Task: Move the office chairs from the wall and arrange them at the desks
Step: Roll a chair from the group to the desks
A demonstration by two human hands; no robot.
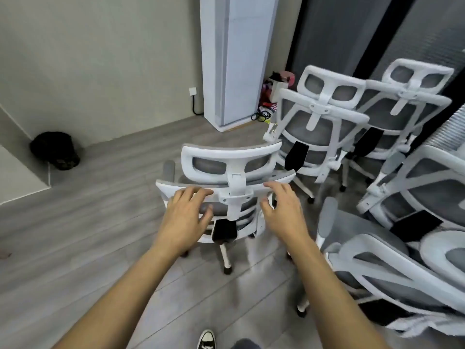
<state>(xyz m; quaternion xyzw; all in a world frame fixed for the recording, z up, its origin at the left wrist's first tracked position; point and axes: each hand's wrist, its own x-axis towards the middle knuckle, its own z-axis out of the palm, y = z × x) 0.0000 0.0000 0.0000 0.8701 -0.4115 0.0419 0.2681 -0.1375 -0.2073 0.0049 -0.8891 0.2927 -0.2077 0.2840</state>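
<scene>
A white-framed office chair with grey mesh stands on the floor in front of me, its back toward me. My left hand hovers at the left part of the backrest's top rail, fingers spread, fingertips at the rail. My right hand is at the right part of the rail, fingers apart and curled, not closed on it. Several more matching chairs stand packed together on the right: one behind the first, another further right, and two close ones at the right edge.
A white column-shaped unit stands at the back wall with small clutter beside it. A black bin sits in the left corner by a white ledge. Open grey wood floor lies to the left. My shoe shows below.
</scene>
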